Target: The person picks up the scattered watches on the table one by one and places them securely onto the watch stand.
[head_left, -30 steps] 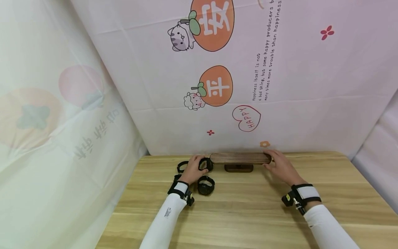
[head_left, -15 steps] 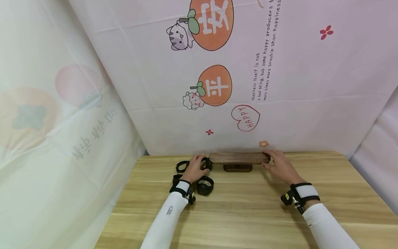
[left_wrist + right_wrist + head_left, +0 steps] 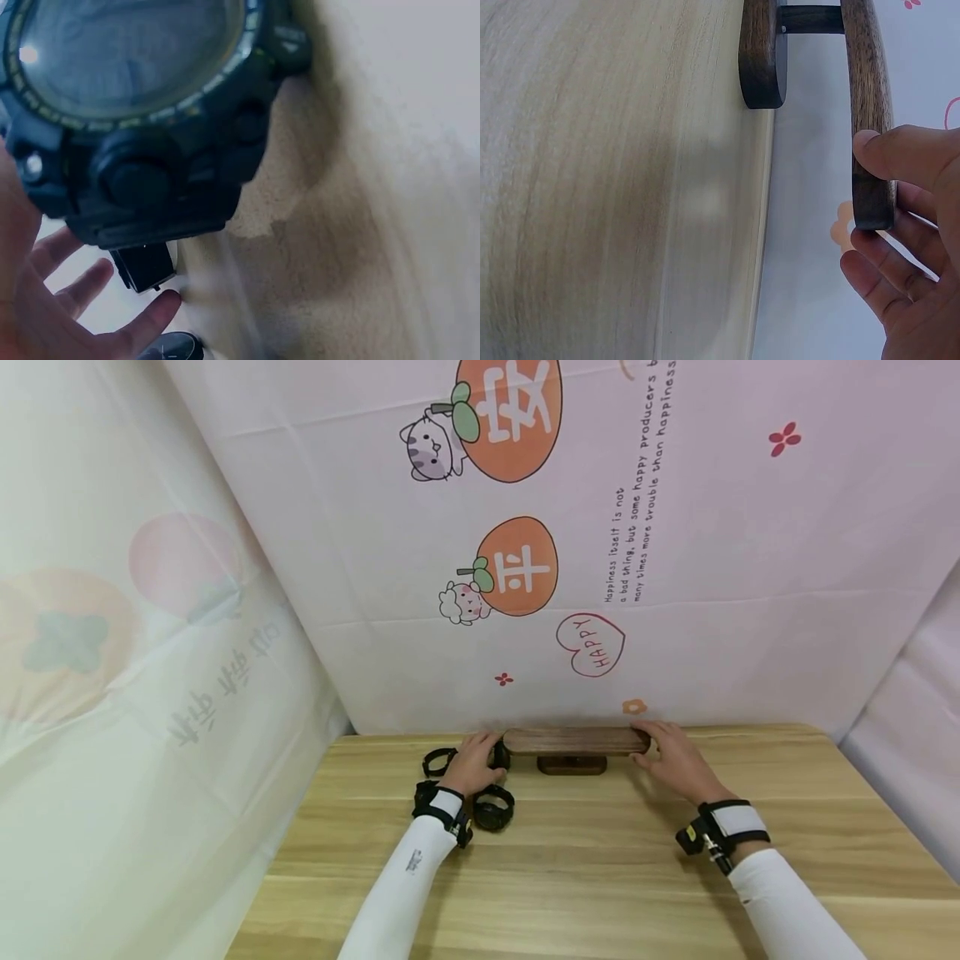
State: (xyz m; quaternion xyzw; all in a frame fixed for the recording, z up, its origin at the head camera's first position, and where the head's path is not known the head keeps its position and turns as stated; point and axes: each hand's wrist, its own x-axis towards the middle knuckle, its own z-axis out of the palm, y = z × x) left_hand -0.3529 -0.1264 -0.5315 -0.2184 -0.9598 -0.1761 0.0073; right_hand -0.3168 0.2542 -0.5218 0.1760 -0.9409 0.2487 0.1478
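A dark brown wooden T-bar display stand stands at the table's back edge. My right hand holds the bar's right end. In the right wrist view the thumb presses one face of the bar, with fingers behind it. My left hand is at the bar's left end with spread fingers, over a black watch that it mostly hides. Whether it touches the bar or that watch, I cannot tell. Just below the left hand lies another black watch; a large digital watch fills the left wrist foreground.
Left of the left hand lie a black watch and a further dark watch-like item, partly hidden by the wrist. The wooden table meets a white printed cloth behind the stand. Another cloth hangs at the left.
My left hand has shifted slightly right, covering more of the watch beside the bar. My right hand has stayed on the bar's end. The head view has turned a little.
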